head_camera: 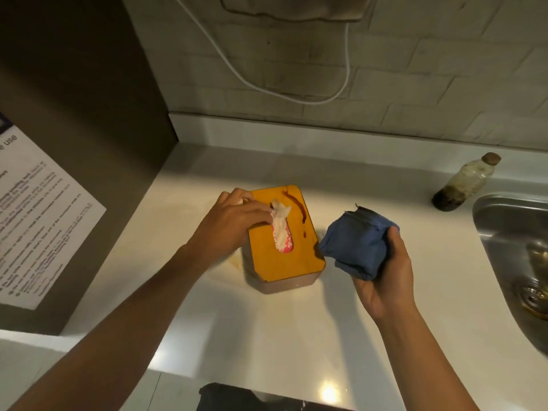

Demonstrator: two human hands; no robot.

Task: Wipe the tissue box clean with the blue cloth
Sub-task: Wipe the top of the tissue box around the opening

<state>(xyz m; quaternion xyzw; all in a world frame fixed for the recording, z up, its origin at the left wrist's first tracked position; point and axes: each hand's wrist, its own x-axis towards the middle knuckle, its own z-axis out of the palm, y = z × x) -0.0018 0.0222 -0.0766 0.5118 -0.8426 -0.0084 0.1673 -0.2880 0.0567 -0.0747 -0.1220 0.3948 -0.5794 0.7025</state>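
Note:
The tissue box (299, 256) has an orange wooden lid and a pale base, and it stands on the white counter (267, 327). A white tissue (280, 213) sticks up from its oval slot. A dark curved stain (298, 204) runs along the lid's right side. My left hand (231, 223) rests on the box's left edge, its fingertips touching the tissue. My right hand (388, 280) is shut on the bunched blue cloth (358, 241), held just right of the box and apart from it.
A grimy bottle with a cork-coloured cap (465, 182) stands at the back right. A steel sink (510, 256) with a drain lies at the right edge. A dark cabinet side with a printed notice (38, 209) walls off the left. A white cable (296, 96) hangs on the tiled wall.

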